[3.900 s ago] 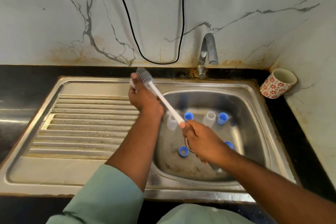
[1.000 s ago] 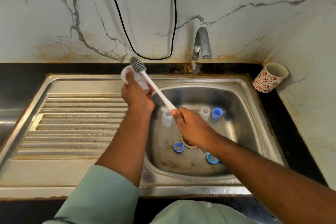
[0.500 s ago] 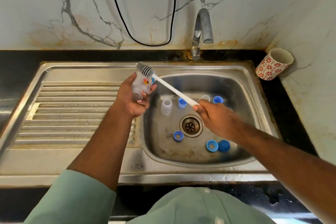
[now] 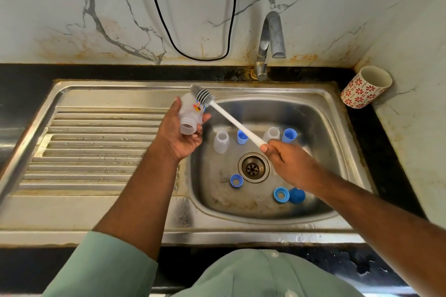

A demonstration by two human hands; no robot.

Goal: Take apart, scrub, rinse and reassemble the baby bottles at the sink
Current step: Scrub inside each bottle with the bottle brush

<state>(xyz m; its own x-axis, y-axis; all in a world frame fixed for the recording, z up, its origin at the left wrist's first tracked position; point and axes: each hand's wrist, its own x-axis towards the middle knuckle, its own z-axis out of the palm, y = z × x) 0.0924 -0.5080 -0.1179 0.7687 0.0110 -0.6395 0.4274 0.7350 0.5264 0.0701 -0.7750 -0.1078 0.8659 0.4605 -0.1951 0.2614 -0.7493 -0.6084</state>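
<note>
Fingers [image 4: 196, 135] of the left hand [image 4: 179, 137] curl round a clear baby bottle [image 4: 190, 116], held over the sink's inner rim with its threaded mouth now turned toward the camera; a second ago its base faced up and the hand's back hid most of it. Right hand [image 4: 289, 161] grips the white handle end of the bottle brush [image 4: 225, 116], whose grey bristle head lies against the bottle's outer side, not inside it. That hand has drawn back over the basin, uncovering the drain [image 4: 253, 167].

Down in the steel sink [image 4: 337, 132] stand two more clear bottles [image 4: 221, 141], two blue caps [image 4: 289, 136] behind the handle, and blue rings [image 4: 236, 180] near the drain. A patterned cup [image 4: 364, 88] leans on the dark worktop [image 4: 386, 152] at the right corner.
</note>
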